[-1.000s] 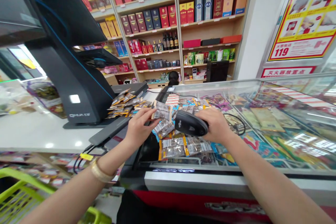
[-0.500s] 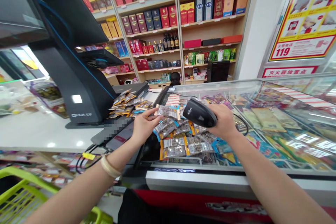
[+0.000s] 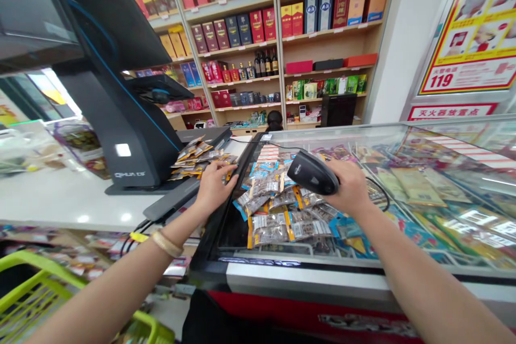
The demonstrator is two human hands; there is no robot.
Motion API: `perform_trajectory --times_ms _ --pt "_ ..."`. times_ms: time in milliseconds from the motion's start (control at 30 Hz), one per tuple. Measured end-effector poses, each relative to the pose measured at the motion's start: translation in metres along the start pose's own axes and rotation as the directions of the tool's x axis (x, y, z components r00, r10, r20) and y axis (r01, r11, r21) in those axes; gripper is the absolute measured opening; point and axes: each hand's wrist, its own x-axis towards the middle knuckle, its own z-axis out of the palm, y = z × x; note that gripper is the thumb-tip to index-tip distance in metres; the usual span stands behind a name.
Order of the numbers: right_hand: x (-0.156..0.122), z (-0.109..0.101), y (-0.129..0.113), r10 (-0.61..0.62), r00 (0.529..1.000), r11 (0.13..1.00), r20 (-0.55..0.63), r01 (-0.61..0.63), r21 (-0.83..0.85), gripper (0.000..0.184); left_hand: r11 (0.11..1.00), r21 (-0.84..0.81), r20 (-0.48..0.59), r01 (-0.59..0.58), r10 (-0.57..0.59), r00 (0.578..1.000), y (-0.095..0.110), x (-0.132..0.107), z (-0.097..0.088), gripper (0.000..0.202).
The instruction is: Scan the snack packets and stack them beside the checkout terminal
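Observation:
In my right hand (image 3: 350, 185) is a black handheld barcode scanner (image 3: 314, 173), tilted above the glass freezer top with its head pointing left. Beneath it, several small clear snack packets (image 3: 269, 228) with orange or blue edges lie spread on the glass. My left hand (image 3: 215, 185) is over the near right edge of a second heap of packets (image 3: 192, 155), its thumb and fingers apart. A bit of orange wrapper shows between them; whether they touch it is hard to see. A bracelet circles my left wrist.
A black checkout terminal (image 3: 124, 134) stands on the white counter (image 3: 80, 201) at left. The glass-topped freezer (image 3: 419, 172) runs to the right. A lime-green shopping basket (image 3: 36, 263) is at lower left. Behind are shelves of boxes and bottles, and a person's dark hair (image 3: 274, 120).
My left hand has left the packet it was touching on the freezer and moved left to the heap by the terminal. The scanner stays almost in place over the spread packets.

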Motion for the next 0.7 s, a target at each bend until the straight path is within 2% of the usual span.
perform_trajectory --times_ms 167,233,300,367,500,600,700 --pt "-0.002 0.001 0.0 0.016 0.999 1.0 0.029 -0.016 -0.008 0.027 0.963 0.254 -0.128 0.088 -0.057 0.99 -0.037 0.029 -0.02 0.034" --pt "-0.002 0.001 0.001 0.017 0.999 1.0 0.029 -0.016 -0.021 0.027 0.942 0.293 -0.202 0.163 -0.106 0.974 -0.05 0.04 -0.029 0.039" --pt "-0.003 0.001 0.002 0.008 1.0 1.0 0.024 -0.008 -0.028 0.027 0.915 0.292 -0.248 0.278 -0.209 0.946 -0.064 0.048 -0.036 0.046" --pt "-0.004 0.001 0.002 -0.011 1.0 1.0 0.021 0.011 -0.026 0.026 0.882 0.275 -0.212 0.383 -0.333 0.919 -0.079 0.053 -0.041 0.052" --pt "-0.004 0.002 0.002 -0.014 0.999 0.999 0.041 0.015 -0.031 0.025 0.838 0.253 -0.027 0.483 -0.493 0.869 -0.104 0.058 -0.043 0.052" --pt "-0.004 0.002 0.001 -0.026 0.998 0.999 0.052 0.027 -0.018 0.026 0.833 0.236 -0.005 0.501 -0.515 0.857 -0.114 0.058 -0.042 0.044" --pt "-0.004 0.002 0.0 -0.037 0.998 0.999 0.045 0.037 -0.007 0.027 0.847 0.23 -0.061 0.479 -0.479 0.876 -0.116 0.055 -0.043 0.036"
